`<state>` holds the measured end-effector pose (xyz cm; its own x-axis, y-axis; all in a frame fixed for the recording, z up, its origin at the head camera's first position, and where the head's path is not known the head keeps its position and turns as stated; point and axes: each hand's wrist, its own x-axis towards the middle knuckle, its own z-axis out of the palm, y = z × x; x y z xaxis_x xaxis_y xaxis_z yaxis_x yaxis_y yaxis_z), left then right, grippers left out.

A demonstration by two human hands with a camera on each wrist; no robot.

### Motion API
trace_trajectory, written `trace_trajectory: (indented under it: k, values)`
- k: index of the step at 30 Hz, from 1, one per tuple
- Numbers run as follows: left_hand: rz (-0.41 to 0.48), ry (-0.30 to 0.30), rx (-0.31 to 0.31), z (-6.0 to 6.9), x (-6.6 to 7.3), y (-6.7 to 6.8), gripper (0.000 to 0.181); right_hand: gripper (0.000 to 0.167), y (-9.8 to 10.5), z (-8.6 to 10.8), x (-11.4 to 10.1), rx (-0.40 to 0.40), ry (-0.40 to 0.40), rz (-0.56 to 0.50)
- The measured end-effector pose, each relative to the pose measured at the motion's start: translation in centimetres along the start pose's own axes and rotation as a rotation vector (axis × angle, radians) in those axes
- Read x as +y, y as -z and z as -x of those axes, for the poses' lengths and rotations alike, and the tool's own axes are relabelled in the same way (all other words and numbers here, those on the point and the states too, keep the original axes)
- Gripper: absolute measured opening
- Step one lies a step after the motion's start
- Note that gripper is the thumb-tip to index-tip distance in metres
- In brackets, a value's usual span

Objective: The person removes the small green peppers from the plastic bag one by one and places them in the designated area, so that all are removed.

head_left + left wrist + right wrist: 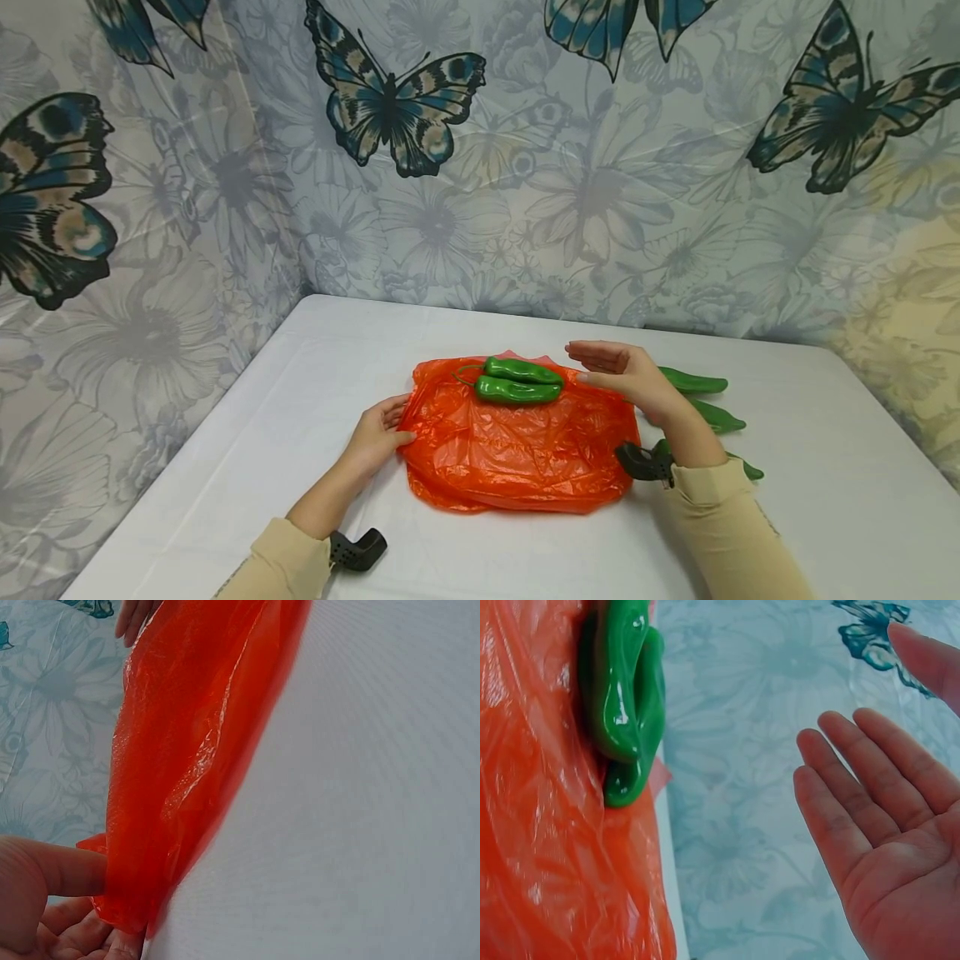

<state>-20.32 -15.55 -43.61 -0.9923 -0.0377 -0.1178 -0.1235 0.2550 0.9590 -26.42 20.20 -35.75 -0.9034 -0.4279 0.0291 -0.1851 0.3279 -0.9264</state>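
Red plastic bag (pixel 517 467) lies flat on a white table (pixel 360 333), its edge pinched in a person's left hand (pixel 375 433), apparently to steady it. The right hand (pixel 633 379), empty, fingers straight, hovers beside two green peppers (pixel 521 391) resting atop the film, not inside. Three more peppers (pixel 718 417) lie right, partly hidden by the arm; the bag's contents cannot be told.

The bag (pixel 517 458) lies on the counter (pixel 847 517) from the left hand (pixel 378 427) across to the right hand (pixel 632 373). Two peppers (pixel 517 391) rest on its far part, left of the right hand; three long vegetables (pixel 697 383) lie right of that hand.
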Motion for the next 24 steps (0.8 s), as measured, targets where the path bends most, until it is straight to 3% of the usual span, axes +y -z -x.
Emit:
trace_trajectory:
  k: [16,24]
  values:
    - [0.002,-0.005,-0.011,-0.2,-0.1,0.0,0.058,0.053,-2.4,-2.2,-1.8,-0.073,0.055,-0.093]
    - [-0.001,-0.002,-0.004,-0.1,0.0,0.0,0.058,0.053,-3.0,-2.7,-1.7,-0.093,0.06,-0.105]
